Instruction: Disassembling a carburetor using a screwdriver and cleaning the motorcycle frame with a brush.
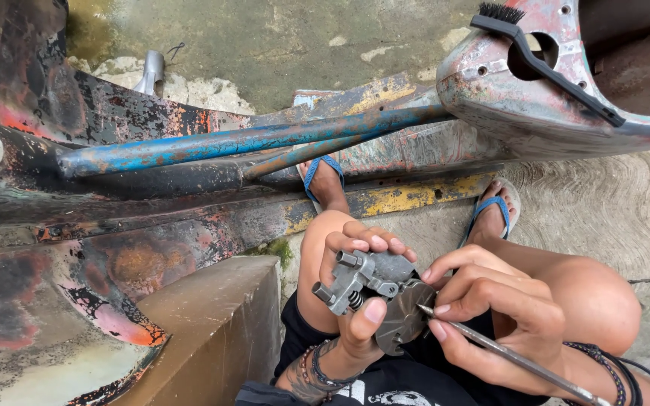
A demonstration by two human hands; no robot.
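Left hand [355, 301], thumb up and fingers curled, grips a grey metal assembly [374, 297] over the lap; right hand [483, 308] pinches a thin metal rod [520, 361], tip on its disc. Painted scooter frame [212, 150] crowds eleven o'clock; bare concrete [611, 210] lies at two.

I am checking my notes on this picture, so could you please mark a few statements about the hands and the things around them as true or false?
1. The left hand holds a grey metal part with a spring. True.
2. The right hand holds a hammer. False: it holds a thin metal tool, tip at the part.
3. A black brush lies on the worn metal panel. True.
4. The person is barefoot. False: blue sandals are on.
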